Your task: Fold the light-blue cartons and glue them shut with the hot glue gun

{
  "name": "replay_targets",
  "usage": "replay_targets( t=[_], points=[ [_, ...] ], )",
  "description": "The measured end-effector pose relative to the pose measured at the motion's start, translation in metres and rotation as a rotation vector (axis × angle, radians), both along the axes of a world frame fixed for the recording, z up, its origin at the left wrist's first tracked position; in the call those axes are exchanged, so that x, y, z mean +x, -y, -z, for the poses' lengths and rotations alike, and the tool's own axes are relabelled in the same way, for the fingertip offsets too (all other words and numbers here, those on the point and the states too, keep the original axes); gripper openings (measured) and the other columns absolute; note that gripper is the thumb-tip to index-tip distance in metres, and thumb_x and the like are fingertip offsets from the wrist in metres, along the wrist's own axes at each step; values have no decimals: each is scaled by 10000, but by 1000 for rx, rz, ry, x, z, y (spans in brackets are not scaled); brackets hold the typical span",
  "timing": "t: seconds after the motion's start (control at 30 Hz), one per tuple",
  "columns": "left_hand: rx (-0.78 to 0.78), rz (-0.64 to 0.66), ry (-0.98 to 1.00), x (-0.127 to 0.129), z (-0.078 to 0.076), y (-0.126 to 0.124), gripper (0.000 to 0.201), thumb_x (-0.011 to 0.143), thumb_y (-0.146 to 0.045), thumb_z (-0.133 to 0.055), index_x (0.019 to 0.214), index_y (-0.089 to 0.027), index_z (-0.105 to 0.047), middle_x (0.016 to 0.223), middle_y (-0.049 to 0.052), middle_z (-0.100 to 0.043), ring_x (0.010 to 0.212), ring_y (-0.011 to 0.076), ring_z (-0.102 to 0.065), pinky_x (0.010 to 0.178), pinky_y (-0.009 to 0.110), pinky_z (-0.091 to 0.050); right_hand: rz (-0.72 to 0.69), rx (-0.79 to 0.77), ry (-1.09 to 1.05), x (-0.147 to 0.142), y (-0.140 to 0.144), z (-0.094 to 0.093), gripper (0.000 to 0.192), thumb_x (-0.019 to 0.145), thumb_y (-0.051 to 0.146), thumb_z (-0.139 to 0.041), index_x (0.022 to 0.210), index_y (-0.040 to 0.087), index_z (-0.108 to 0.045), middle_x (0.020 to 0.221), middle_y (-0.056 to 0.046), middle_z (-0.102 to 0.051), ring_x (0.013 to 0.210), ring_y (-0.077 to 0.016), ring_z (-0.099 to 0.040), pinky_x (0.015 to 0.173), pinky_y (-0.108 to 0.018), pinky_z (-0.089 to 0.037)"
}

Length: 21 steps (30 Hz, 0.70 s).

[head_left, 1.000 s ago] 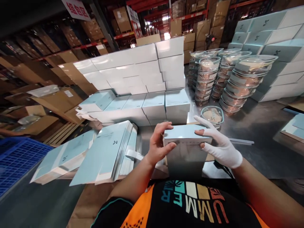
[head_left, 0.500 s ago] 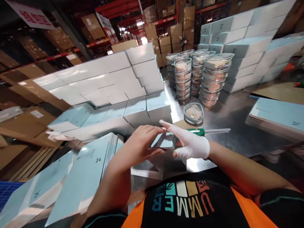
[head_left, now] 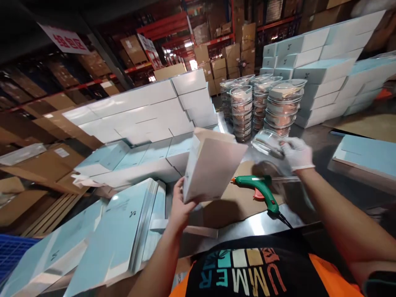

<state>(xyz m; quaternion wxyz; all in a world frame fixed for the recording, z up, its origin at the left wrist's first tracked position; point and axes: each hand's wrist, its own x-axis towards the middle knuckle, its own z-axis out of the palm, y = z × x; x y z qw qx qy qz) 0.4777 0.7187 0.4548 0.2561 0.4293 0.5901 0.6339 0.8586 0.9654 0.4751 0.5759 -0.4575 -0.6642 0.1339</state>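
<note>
My left hand (head_left: 180,207), bare, is closed on the lower end of a white carton (head_left: 215,169), which is held up tilted with its upper end pointing away from me. My right hand (head_left: 297,154), in a white glove, grips the near edge of a clear oval container (head_left: 266,142), tilted and lifted off the table. Its contents are blurred. Between my hands a green glue gun (head_left: 255,181) with a red trigger lies on a brown cardboard sheet (head_left: 222,212), its nozzle toward the carton.
Stacks of clear containers (head_left: 283,105) stand behind my right hand. White cartons (head_left: 142,107) form a wall at the back left, with more cartons (head_left: 328,78) at the back right. Flat light-blue cartons (head_left: 114,231) lie at left, and others (head_left: 368,152) at right.
My hands have moved apart. The carton has come up from the table in my left hand, tilted. My right hand has reached right and taken hold of the oval container, uncovering the glue gun.
</note>
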Motion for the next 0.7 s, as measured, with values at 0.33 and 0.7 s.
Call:
replay_targets(
  t=[0.33,0.7],
  points=[
    [-107,226,108,36,70,13,994,510,-315,-1045,1364,-268,-538,1236,84,-690,1061,266,-720,938,388,-586,-697,239,304,-23,138,-125,174,975,437,-776,905,288,-832,971,-61,-801,1113,-281,-747,1050,-479,-597],
    [36,210,-264,38,89,26,1064,688,-605,-977,1551,-248,-468,1410,186,-597,1302,385,-634,1063,552,-562,-768,131,89,-48,162,18,877,991,683,-689,1723,324,-366,1815,-177,-258,1652,-402,-330,1308,-623,-362]
  ],
)
